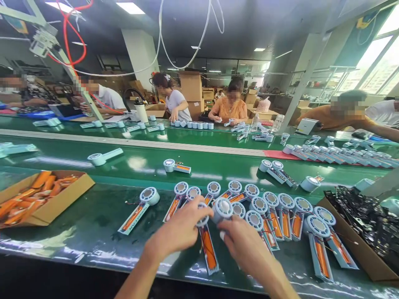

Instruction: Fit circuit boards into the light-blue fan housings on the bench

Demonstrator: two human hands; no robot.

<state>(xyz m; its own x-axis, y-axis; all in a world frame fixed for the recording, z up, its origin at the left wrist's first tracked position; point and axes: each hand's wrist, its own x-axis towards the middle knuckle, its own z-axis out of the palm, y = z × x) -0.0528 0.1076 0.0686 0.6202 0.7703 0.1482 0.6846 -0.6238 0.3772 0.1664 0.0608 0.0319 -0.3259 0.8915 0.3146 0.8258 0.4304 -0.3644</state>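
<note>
Several light-blue handheld fan units with round heads and open handles showing orange parts lie on the green bench in front of me. My left hand (183, 222) has its fingers closed at the round head of one fan unit (208, 249), whose handle points toward me. In my right hand (241, 238) is another fan head (223, 209), gripped at its lower edge and raised beside the first. Its handle is hidden. Apart from the group, a single fan unit (137, 211) lies to the left with its handle toward me.
A cardboard box of orange parts (70, 193) stands at the left, and a box of black parts (352, 241) at the right. Beyond the bench runs a green conveyor (218, 160) carrying more fan units. Several people work on its far side. Cables hang overhead.
</note>
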